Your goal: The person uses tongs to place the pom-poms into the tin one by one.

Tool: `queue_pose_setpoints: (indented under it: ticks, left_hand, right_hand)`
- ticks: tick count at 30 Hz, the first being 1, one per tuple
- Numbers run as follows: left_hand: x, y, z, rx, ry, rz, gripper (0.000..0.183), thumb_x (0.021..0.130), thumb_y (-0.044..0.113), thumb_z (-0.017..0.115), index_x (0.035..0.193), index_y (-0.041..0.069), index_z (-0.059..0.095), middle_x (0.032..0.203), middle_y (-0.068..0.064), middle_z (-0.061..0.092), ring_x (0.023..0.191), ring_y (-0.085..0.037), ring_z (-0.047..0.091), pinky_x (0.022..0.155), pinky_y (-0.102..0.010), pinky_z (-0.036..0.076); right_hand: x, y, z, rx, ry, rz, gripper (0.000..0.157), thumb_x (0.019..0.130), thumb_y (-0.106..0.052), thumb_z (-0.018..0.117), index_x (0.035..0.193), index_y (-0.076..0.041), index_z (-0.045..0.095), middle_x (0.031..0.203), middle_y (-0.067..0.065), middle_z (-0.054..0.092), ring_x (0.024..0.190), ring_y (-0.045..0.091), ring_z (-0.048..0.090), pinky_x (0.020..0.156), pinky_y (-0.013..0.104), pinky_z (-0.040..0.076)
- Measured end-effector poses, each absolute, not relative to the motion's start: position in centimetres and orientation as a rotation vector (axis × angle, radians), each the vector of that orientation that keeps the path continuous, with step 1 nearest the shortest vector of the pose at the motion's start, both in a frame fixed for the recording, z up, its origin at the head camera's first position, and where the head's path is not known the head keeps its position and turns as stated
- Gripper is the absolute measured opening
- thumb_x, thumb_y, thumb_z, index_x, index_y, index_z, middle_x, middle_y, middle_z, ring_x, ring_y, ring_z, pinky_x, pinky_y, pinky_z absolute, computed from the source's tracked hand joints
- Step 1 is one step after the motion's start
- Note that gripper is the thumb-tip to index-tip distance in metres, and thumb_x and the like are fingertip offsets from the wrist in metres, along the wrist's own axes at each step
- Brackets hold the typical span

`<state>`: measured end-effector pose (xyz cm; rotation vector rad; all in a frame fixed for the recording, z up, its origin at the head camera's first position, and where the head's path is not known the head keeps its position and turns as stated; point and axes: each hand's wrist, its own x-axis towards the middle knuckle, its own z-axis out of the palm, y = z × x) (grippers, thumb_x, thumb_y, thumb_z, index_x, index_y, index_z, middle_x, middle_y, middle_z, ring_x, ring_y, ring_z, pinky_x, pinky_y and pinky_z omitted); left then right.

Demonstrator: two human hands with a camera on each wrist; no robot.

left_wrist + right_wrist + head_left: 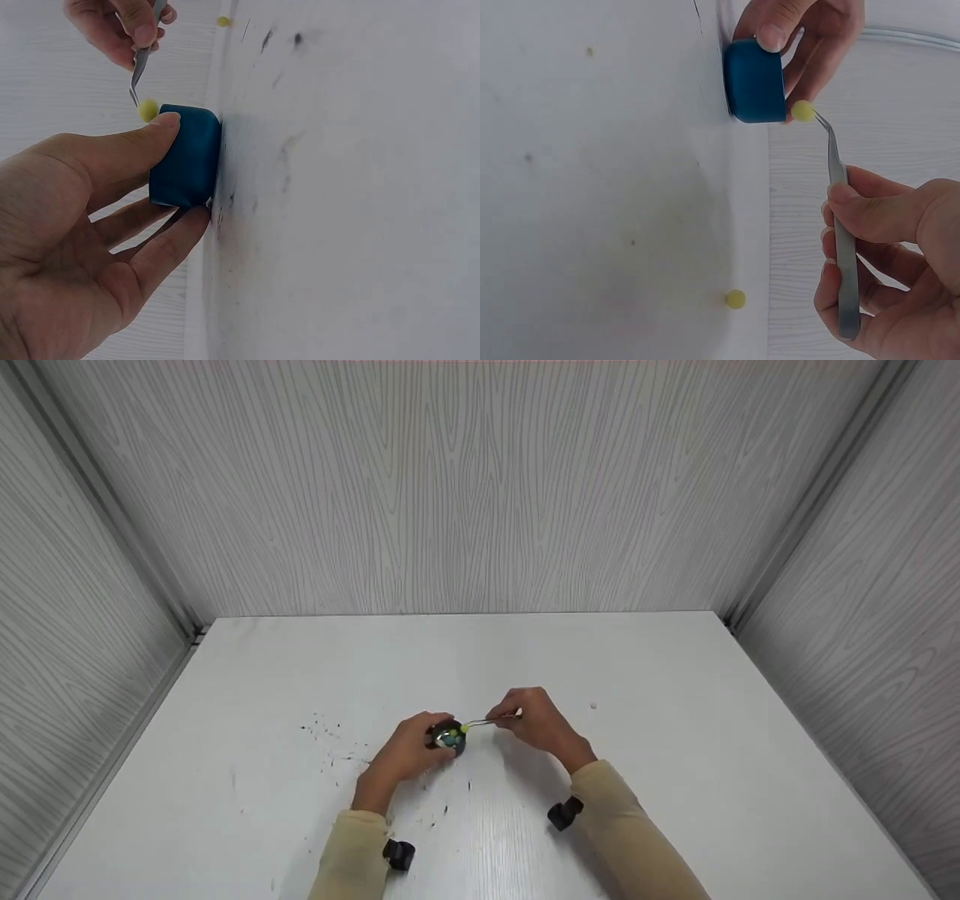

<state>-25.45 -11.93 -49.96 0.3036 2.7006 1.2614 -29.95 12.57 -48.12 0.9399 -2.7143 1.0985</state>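
A small blue cup (191,161) with a shiny rim stands on the white table, and my left hand (411,746) grips it round the sides with thumb and fingers. Several small green and yellowish balls (451,739) show inside it in the head view. Curved-tip metal tweezers (845,255) are pinched between the thumb and fingers of my right hand (536,721). Their tips hold a yellow ball (803,111) right at the cup's open rim. Whether ball and rim touch, I cannot tell.
Another small ball (736,299) lies on the table to the right of my right hand. Dark specks and smudges (322,735) mark the white tabletop (675,780) at the left. Grey wood-grain panels (465,487) close off the back and both sides.
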Motion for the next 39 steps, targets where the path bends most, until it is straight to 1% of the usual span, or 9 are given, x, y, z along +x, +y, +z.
queue_pose_setpoints:
  ticks: [4,11,19,26,33,39]
  left_hand:
    - [-25.5,-11.9,-50.0,0.330,2.707,1.252,0.055,0.091,0.011,0.078,0.143,0.009,0.059,0.136,-0.015,0.064,0.134,-0.037,0.057,0.115,-0.058,0.045]
    - [-25.4,-11.9,-49.8,0.305,2.716,1.252,0.055,0.091,0.011,0.078,0.143,0.009,0.060,0.137,-0.014,0.064,0.135,-0.036,0.057,0.115,-0.057,0.044]
    - [-25.3,-12.0,-49.8,0.305,2.710,1.235,0.056,0.091,0.012,0.078,0.144,0.010,0.059,0.138,-0.014,0.063,0.135,-0.036,0.057,0.116,-0.056,0.045]
    - [-25.4,-12.1,-50.1,0.380,2.742,1.283,0.054,0.090,0.011,0.080,0.140,0.007,0.062,0.133,-0.015,0.066,0.130,-0.035,0.060,0.111,-0.055,0.048]
    - [-25.5,-12.2,-50.2,0.424,2.746,1.275,0.053,0.090,0.011,0.080,0.140,0.006,0.062,0.132,-0.017,0.066,0.127,-0.037,0.061,0.110,-0.057,0.048]
    - [-25.5,-12.2,-50.2,0.409,2.734,1.286,0.053,0.090,0.011,0.079,0.140,0.006,0.062,0.133,-0.017,0.065,0.129,-0.038,0.060,0.111,-0.057,0.047]
  right_hand:
    - [-29.9,12.2,-48.3,0.932,-2.722,1.111,0.021,0.088,0.008,0.074,0.098,-0.007,0.084,0.092,0.007,0.079,0.088,0.020,0.073,0.080,0.033,0.062]
    - [-29.9,11.6,-48.5,0.958,-2.720,1.111,0.019,0.088,0.007,0.074,0.099,-0.005,0.084,0.093,0.009,0.079,0.089,0.021,0.073,0.081,0.033,0.062]
    - [-29.8,11.0,-48.7,0.981,-2.712,1.094,0.019,0.089,0.006,0.074,0.099,-0.006,0.084,0.093,0.008,0.079,0.087,0.020,0.073,0.079,0.031,0.060]
    - [-29.8,10.6,-48.9,0.996,-2.702,1.086,0.019,0.091,0.005,0.073,0.099,-0.008,0.084,0.093,0.008,0.078,0.088,0.020,0.072,0.076,0.028,0.058]
    - [-29.7,10.1,-48.9,0.981,-2.702,1.075,0.018,0.090,0.004,0.074,0.099,-0.007,0.084,0.093,0.009,0.078,0.087,0.021,0.072,0.075,0.029,0.058]
    - [-29.7,10.3,-49.0,0.983,-2.714,1.044,0.018,0.090,0.004,0.074,0.100,-0.008,0.084,0.093,0.009,0.078,0.088,0.021,0.072,0.076,0.031,0.059]
